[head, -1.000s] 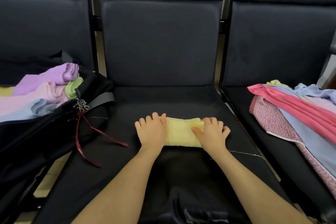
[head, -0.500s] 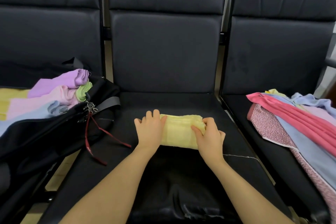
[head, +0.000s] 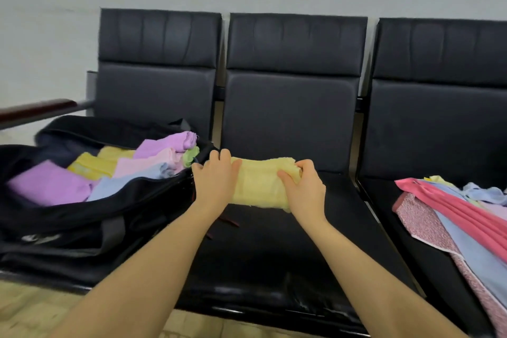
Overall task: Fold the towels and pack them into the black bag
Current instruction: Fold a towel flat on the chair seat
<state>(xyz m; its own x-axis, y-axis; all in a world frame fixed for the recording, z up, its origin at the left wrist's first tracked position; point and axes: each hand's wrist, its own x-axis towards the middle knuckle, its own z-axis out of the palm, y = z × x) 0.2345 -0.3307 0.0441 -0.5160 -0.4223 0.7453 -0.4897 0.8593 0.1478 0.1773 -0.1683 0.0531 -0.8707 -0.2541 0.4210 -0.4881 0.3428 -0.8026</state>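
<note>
A folded yellow towel (head: 260,182) is held up above the middle seat between both hands. My left hand (head: 215,180) grips its left end, just beside the rim of the black bag. My right hand (head: 304,189) grips its right end, thumb on the front face. The black bag (head: 82,217) lies open on the left seat. Inside it sit several folded towels (head: 115,170) in purple, yellow, pink, blue and green.
A pile of unfolded towels (head: 461,211) in pink, blue, patterned rose and pale yellow lies on the right seat. The middle seat (head: 274,255) is a black cushion. A red strap end shows under my left forearm. A wooden armrest (head: 35,111) stands far left.
Both hands have lifted the folded yellow towel off the middle seat and carried it left toward the bag. The view has tilted up and now shows the bag's inside.
</note>
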